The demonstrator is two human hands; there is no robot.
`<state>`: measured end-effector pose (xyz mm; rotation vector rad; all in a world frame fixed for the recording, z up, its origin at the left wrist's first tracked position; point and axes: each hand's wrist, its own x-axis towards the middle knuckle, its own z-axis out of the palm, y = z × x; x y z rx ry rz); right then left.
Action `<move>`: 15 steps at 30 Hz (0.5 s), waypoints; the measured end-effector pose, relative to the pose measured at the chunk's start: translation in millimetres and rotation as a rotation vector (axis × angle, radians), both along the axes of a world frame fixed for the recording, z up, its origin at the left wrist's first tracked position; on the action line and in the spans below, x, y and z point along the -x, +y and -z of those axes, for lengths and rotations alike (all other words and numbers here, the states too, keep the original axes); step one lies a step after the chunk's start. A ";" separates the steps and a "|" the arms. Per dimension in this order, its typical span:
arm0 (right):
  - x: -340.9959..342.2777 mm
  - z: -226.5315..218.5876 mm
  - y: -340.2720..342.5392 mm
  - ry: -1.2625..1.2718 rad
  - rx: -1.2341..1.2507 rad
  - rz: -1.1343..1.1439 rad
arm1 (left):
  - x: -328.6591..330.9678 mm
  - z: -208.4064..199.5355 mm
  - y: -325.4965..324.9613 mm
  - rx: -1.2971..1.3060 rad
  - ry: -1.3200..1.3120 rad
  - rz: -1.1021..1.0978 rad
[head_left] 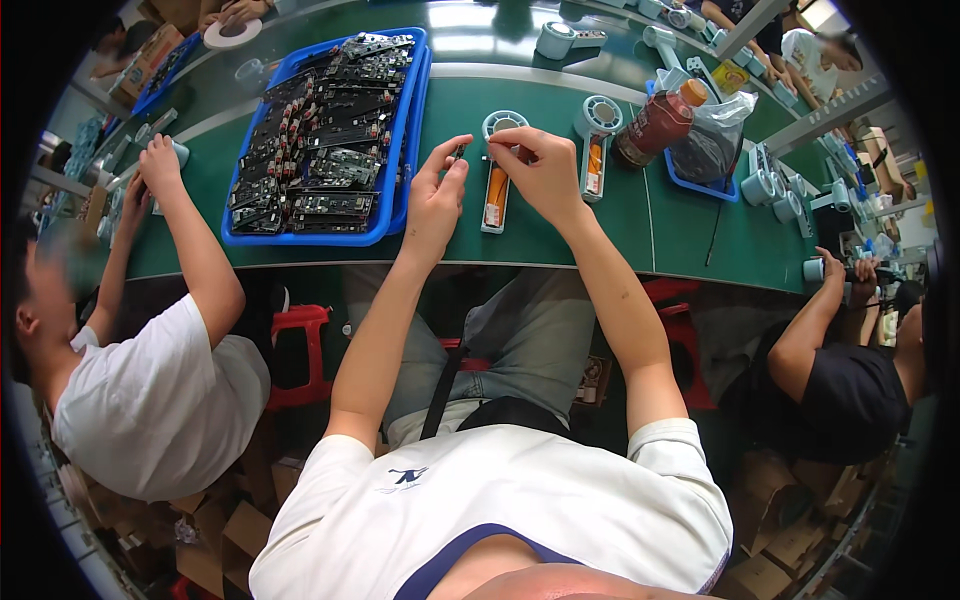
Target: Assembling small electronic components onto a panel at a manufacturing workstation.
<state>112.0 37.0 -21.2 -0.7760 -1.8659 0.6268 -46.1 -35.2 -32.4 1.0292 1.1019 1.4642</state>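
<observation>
My left hand (436,205) is raised over the table's near edge, thumb and fingers closed on a small dark part (461,152), perhaps the end of a circuit board. Beside it, my right hand (545,172) has its fingertips pinched together; what they hold, if anything, is too small to make out. Below my hands lies an opened light-blue handheld fan housing (494,218) with an orange piece inside, its round head partly behind my right fingers. A second such fan housing (592,182) lies to its right. Left of my hands, circuit boards (320,130) are heaped in a blue tray (395,170).
A bottle with an orange cap (655,125) stands right of the housings, beside a blue tray with a plastic bag (712,140). More fan parts (765,185) lie at the right. Co-workers sit on both sides. A metal rail (540,75) crosses behind the green table (560,240).
</observation>
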 end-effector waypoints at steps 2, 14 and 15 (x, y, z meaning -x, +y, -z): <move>1.7 2.5 1.3 0.013 -0.047 0.016 | 1.0 2.7 1.4 0.010 0.015 0.015; 7.4 19.4 5.8 -0.117 -0.523 0.049 | -3.5 11.4 -4.6 -0.016 0.180 -0.060; 8.0 19.3 5.6 -0.118 -0.519 0.058 | -3.9 12.2 -4.5 -0.036 0.161 -0.074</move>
